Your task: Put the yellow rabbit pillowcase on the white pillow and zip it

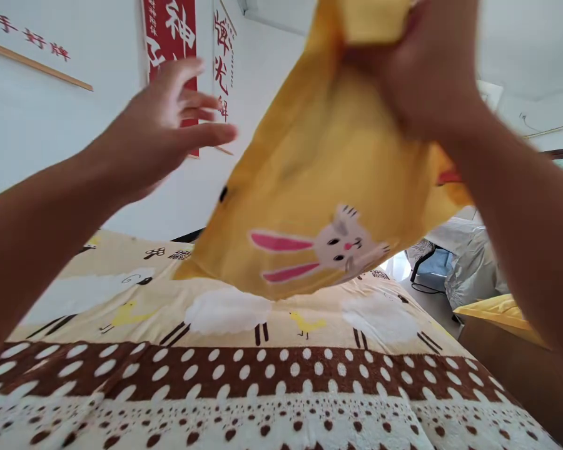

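Observation:
A yellow pillow or cushion cover [281, 206] with a printed white rabbit hangs tilted over the bed, its lower edge close to the bedding. My right hand [422, 69], blurred by motion, grips its top part at the upper right. To the left of the yellow fabric, my left hand [169, 125] is raised with its fingers apart and touches nothing. Below both hands spreads a cream blanket [244, 375] with sheep and chick prints, a brown polka-dot band and a spotted white border.
Red and white banners [169, 31] hang on the wall ahead. At the right, a cardboard box [502, 356] stands beside the bed with yellow fabric [500, 310] on top. Behind it are silvery plastic wrapping [473, 269] and a blue chair [434, 269].

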Motion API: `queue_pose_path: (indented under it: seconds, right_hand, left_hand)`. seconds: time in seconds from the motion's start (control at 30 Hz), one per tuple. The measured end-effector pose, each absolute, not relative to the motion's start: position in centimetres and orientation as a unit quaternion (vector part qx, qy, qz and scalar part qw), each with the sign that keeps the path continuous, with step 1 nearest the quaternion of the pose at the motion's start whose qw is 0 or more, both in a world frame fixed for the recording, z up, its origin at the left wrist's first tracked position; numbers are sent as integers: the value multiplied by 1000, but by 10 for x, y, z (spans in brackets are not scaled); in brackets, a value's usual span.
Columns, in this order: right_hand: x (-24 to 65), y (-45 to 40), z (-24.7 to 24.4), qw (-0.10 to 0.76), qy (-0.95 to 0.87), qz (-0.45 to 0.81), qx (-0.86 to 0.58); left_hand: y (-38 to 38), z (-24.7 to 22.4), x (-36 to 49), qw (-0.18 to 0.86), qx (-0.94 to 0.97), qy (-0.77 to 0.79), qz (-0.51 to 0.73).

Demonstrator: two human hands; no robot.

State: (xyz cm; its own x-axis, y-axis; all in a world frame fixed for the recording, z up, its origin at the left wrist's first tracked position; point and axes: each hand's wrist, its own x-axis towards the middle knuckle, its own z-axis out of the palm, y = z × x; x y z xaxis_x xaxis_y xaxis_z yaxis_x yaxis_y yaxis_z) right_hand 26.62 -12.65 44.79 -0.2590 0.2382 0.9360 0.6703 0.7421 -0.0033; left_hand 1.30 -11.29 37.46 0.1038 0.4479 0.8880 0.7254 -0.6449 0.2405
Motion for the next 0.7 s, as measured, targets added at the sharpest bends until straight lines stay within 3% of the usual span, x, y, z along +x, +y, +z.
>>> queue_pose_path:
  seconds: [0.03,0.07,0.17,0.3,0.5,0.6,0.7]
  right_hand:
    - [252,-123,440,541,-743,-306,-249]
    - [239,-117,428,514,-757,-320,-245]
    - [217,-91,387,446,-806,-250,-297]
    - [218,-79,366,494,-785,-203,-313]
    - [229,-94,376,517,-764,-248,-296]
    - [245,-96,381,444,-805,-242,-311]
    - [285,-96,393,293,-868,-185,-355]
  left_hand:
    - [-120,376,28,125,-768,-344,-526]
    - [-126,376,41,143,-792,-315,-503]
    - [-135,379,67,181,-819,-340,-426]
    - [-126,384,81,58,-815,-408,-407]
    - [-105,387,94,-109,-867,-276,-399]
    - [-94,384,97,-77,-856,-299,-414]
    - [-82,384,88,4,-813,-374,-446]
